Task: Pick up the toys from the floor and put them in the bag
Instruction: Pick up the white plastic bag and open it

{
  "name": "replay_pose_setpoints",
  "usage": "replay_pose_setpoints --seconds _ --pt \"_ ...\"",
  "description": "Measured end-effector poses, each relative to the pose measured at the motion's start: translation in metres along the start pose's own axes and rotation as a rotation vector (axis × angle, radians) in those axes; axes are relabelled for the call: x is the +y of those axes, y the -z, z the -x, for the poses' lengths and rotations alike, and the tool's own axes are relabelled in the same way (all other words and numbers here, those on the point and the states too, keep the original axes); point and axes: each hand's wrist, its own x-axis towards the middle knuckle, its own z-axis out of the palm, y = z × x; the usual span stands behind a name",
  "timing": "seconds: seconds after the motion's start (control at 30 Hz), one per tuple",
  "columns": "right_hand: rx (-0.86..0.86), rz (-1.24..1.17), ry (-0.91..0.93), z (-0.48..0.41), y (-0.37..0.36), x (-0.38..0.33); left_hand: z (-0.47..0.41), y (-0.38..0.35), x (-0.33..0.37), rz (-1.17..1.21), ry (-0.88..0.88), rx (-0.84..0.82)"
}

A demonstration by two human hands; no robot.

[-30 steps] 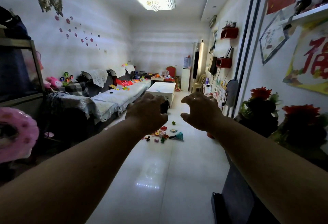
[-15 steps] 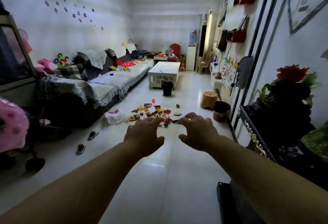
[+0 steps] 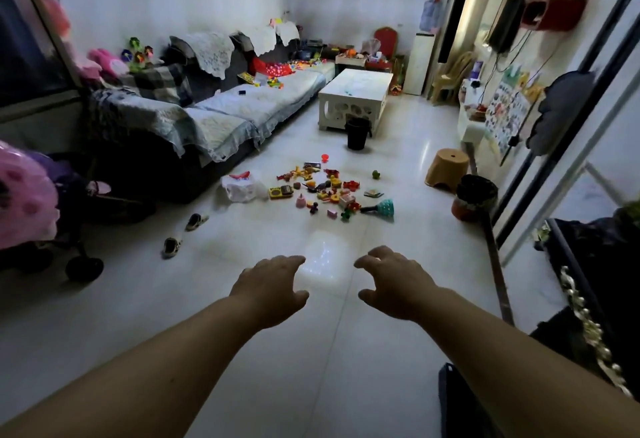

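Several small colourful toys (image 3: 325, 188) lie scattered on the white tiled floor in the middle of the room. A white plastic bag (image 3: 240, 187) with red print lies just left of them, near the sofa. A teal cone-shaped toy (image 3: 382, 209) sits at the right edge of the pile. My left hand (image 3: 270, 287) and my right hand (image 3: 394, 281) are stretched out in front of me, palms down, fingers loosely curled, holding nothing. Both hands hover well short of the toys.
A sofa (image 3: 221, 115) runs along the left wall. A white coffee table (image 3: 355, 98) and a black bin (image 3: 357, 133) stand beyond the toys. A tan stool (image 3: 446, 169) and a dark pot (image 3: 474, 196) stand at the right. Two shoes (image 3: 183, 233) lie at the left.
The view has tilted down from the ceiling and far wall to the floor. My hands now sit lower in the frame, and the toys and bag show fully.
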Motion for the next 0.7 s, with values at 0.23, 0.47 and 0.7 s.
replay_pose_setpoints --seconds 0.23,0.47,0.7 --pt "-0.051 -0.004 -0.035 -0.133 -0.008 0.01 -0.116 0.019 -0.082 -0.051 0.006 -0.042" --pt "-0.101 -0.087 -0.118 -0.265 -0.001 0.007 -0.247 0.067 -0.154 -0.091 -0.017 -0.096" --pt "-0.124 -0.093 -0.143 -0.379 0.011 0.027 -0.358 0.083 -0.193 -0.063 -0.02 -0.133"
